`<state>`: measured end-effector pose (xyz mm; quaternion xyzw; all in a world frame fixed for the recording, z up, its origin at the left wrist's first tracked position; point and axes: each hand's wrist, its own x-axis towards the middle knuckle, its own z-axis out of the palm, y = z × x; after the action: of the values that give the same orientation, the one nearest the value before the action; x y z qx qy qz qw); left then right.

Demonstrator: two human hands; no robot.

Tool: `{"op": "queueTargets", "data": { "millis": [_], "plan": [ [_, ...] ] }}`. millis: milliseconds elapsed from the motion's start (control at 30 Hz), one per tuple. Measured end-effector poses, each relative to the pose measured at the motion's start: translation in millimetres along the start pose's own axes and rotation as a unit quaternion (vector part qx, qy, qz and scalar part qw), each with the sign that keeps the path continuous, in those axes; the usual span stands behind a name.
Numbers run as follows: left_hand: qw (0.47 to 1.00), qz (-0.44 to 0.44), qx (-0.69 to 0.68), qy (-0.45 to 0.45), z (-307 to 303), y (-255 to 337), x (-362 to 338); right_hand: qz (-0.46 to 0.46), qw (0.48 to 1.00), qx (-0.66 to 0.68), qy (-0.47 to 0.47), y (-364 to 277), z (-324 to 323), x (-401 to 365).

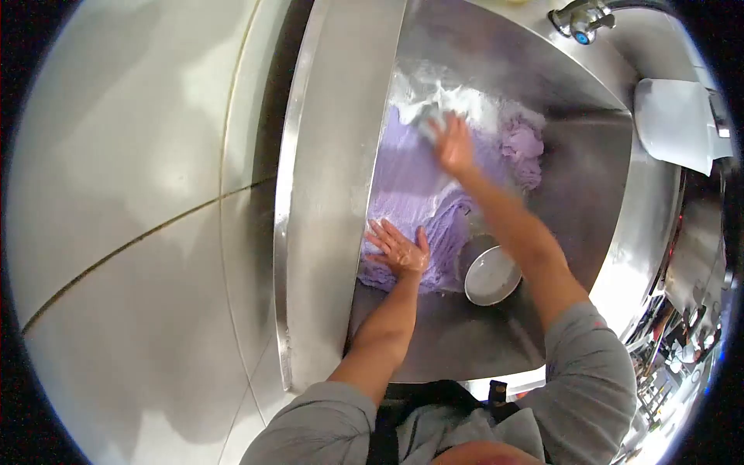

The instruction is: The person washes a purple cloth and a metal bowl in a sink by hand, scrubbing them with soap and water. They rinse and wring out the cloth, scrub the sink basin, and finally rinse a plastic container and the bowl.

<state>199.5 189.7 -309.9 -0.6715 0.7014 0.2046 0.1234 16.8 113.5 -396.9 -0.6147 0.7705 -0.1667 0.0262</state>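
Note:
A wet purple cloth point(411, 167) lies spread in a steel sink point(581, 178), bunched along its right and lower edges. White suds point(473, 105) cover its far end. My left hand point(399, 248) presses flat on the near part, fingers spread. Over the sudsy part is my right hand point(453, 143), blurred, its fingers round a greyish object point(426, 124) too smeared to identify. A round, pale bowl point(493, 277) sits on the sink floor, partly behind my right forearm.
A tap point(583, 23) with a blue-marked knob is at the top right. Below it, a white container point(674, 124) rests beside the sink rim. White tiles point(132, 194) fill the left side. Cluttered items point(682, 349) stand at the far right.

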Motion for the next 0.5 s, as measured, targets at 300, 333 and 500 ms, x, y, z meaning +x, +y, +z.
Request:
{"op": "queueTargets", "data": {
  "millis": [300, 333, 500],
  "plan": [
    [1.000, 0.000, -0.007, 0.004, 5.3, -0.7, -1.4, 0.095, 0.993, -0.011, -0.064, 49.5, -31.2, -11.9],
    [1.000, 0.007, -0.016, 0.007, 8.5, -0.4, -1.9, 0.080, 0.993, 0.022, -0.078, 9.7, -35.0, -32.4],
    [0.996, -0.040, -0.049, -0.063, -2.1, 1.8, -7.1, -0.019, 0.991, -0.002, -0.134, 24.3, -37.4, 32.7]
  ]
}}
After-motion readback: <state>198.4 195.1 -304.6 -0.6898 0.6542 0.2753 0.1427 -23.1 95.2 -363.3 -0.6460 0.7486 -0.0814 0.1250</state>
